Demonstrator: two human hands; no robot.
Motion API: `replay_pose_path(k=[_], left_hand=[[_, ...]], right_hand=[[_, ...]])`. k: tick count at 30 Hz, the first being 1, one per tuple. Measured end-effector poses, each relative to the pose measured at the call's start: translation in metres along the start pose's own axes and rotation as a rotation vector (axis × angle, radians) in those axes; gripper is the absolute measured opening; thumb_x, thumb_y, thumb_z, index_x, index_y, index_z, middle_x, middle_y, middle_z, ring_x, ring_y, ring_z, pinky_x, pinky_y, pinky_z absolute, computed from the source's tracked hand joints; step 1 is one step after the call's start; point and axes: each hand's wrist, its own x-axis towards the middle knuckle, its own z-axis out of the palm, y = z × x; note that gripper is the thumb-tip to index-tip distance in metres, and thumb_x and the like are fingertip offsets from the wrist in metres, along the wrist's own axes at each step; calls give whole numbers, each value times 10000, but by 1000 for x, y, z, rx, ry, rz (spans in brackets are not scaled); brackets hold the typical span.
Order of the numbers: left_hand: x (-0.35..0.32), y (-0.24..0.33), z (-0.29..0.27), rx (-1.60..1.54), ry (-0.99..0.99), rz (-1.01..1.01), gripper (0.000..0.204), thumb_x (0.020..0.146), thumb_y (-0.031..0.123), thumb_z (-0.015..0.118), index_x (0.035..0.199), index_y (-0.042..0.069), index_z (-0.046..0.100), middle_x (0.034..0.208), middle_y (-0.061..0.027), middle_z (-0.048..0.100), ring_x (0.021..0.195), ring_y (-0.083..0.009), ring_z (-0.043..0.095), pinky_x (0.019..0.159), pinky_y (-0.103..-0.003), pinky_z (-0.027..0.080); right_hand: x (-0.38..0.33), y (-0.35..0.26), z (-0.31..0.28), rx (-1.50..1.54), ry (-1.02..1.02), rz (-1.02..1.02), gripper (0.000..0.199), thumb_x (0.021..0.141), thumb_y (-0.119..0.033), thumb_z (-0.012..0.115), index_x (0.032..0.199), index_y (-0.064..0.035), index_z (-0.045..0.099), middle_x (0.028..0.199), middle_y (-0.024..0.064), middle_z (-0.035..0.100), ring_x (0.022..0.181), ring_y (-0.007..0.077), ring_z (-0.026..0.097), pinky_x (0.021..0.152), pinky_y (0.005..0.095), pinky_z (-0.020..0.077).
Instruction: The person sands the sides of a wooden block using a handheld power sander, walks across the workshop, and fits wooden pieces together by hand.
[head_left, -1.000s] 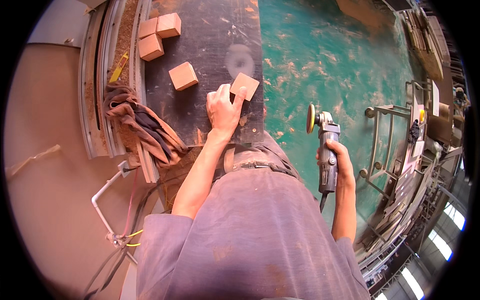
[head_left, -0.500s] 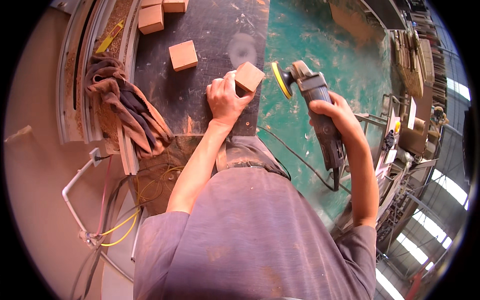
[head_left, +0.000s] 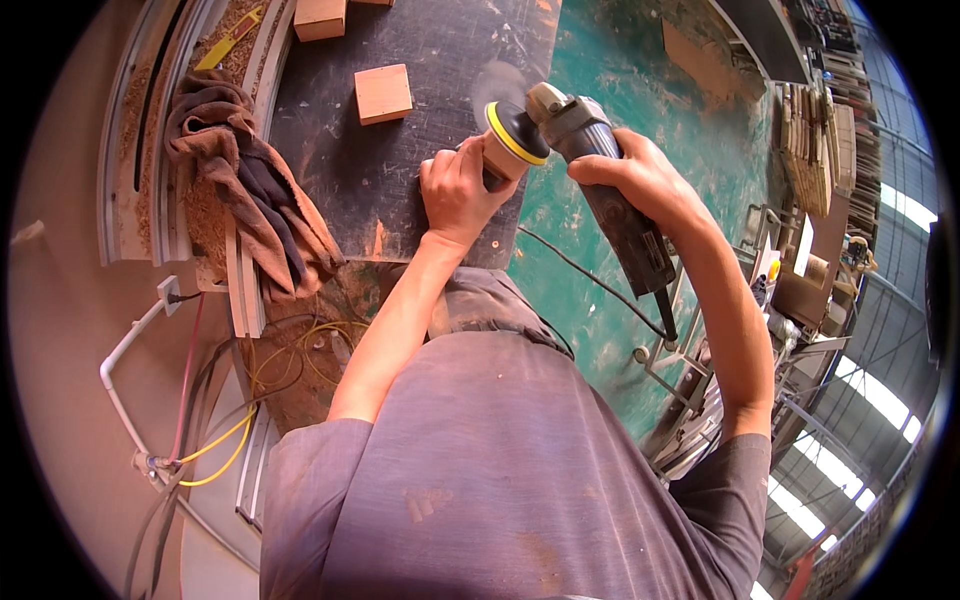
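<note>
My left hand point(head_left: 459, 195) is closed round a small wooden block point(head_left: 502, 160) near the right edge of the dark table. In my right hand point(head_left: 640, 176) is a dark power sander point(head_left: 622, 230), gripped round its body. Its round pad point(head_left: 517, 133), black with a yellow rim, lies against the block's upper face and covers part of it. The fingertips of my left hand are just beside the pad. A second wooden block point(head_left: 383, 94) sits on the table beyond my left hand.
More wooden blocks point(head_left: 320, 18) stand at the table's far left. A brown cloth point(head_left: 240, 170) hangs over metal rails point(head_left: 247, 285) strewn with sawdust, near a yellow tool point(head_left: 230, 38). The sander's cord point(head_left: 590, 280) trails over the green floor point(head_left: 600, 330). Stacked boards point(head_left: 805, 150) stand at right.
My right hand has brought the sander leftward, and its pad now meets the block in my left hand. The head view has shifted slightly.
</note>
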Motion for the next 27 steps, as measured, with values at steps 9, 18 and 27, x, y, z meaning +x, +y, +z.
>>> replay_pose_path(k=[9, 18, 27], left_hand=[[-7, -6, 6, 29, -49, 2, 644, 706, 433, 951, 1190, 86, 703, 997, -37, 739, 858, -251, 675, 794, -428, 502], [1, -9, -29, -76, -338, -29, 982, 688, 441, 986, 1436, -18, 547, 1389, -196, 636, 1173, -373, 617, 1062, -482, 479], [88, -55, -20, -482, -888, 173, 915, 777, 46, 851, 1587, -18, 429, 1658, -210, 439, 1596, -369, 346, 1317, -414, 293]], right_hand=[[-17, 54, -4, 13, 12, 96, 636, 775, -478, 764, 1152, 25, 669, 903, 118, 677, 749, 207, 651, 679, 356, 521], [-56, 148, -6, 433, 143, 214, 551, 831, -373, 799, 1170, 35, 649, 866, 74, 658, 707, 167, 631, 641, 332, 520], [-67, 177, 0, 633, 116, 193, 452, 846, -330, 821, 1091, 4, 641, 842, 61, 655, 669, 141, 624, 607, 308, 516]])
